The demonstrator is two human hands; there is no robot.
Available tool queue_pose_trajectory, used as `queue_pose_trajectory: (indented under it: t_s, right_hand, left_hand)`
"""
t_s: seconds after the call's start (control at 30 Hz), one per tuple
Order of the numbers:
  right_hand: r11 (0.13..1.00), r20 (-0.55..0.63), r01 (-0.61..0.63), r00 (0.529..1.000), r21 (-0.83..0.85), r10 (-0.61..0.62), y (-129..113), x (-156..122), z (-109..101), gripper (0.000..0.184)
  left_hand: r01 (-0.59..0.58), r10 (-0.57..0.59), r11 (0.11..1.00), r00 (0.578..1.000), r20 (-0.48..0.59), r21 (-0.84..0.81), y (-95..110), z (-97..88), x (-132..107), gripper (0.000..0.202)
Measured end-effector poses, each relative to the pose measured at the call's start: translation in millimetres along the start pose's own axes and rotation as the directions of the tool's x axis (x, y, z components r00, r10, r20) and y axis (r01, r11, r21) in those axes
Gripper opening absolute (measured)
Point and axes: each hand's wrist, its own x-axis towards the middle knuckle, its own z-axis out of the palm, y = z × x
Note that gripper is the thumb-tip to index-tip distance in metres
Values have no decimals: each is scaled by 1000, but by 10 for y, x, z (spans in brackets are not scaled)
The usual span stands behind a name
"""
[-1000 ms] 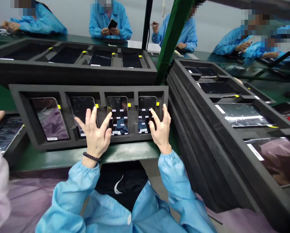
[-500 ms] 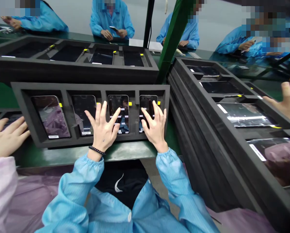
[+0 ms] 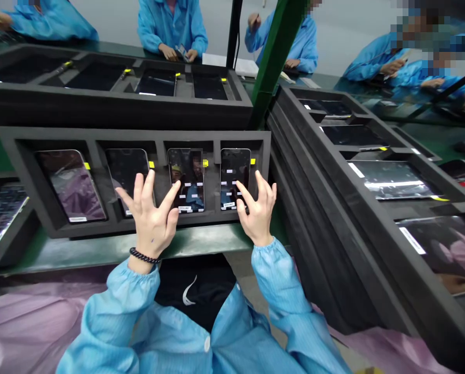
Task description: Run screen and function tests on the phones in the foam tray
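Note:
A black foam tray [image 3: 131,136] lies in front of me with several phones in separate compartments, each beside a yellow tab. My left hand [image 3: 151,221] is open with fingers spread, its index fingertip at the lit screen of the third phone [image 3: 186,161]. Behind its other fingers, the second phone [image 3: 125,161] is partly covered. My right hand [image 3: 258,213] is open too, its index fingertip at the screen of the rightmost phone [image 3: 234,158]. Small white boxes show on both of these screens. The leftmost phone [image 3: 74,187] has a dark, reflective screen.
A stack of black foam trays [image 3: 372,221] holding phones rises on the right. Another phone tray [image 3: 147,106] sits behind mine, and one [image 3: 14,239] stands at the left. A green post [image 3: 273,57] is beyond. Co-workers in blue coats [image 3: 174,26] sit across the bench.
Both hands have drawn slightly back toward me, fingers still spread. The neighbouring hands at the left and right edges have left view. One co-worker opposite has raised a hand.

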Motion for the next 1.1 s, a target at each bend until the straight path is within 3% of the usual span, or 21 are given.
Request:
queue_pose_trajectory:
  t_s: [0.37,0.83,1.1]
  right_hand:
    - [998,-40,37,999,52,-34,-37,-82,-29,36]
    - [1000,-33,8,999,14,-8,2,-275,-142,34]
    - [1000,45,-4,999,-11,4,-2,-257,-120,35]
  left_hand:
    - [39,-41,999,995,95,25,-105,119,-123,52]
    - [-67,72,997,978,194,-30,-9,284,17,51]
    - [-156,157,986,987,21,-51,-19,58,-151,55]
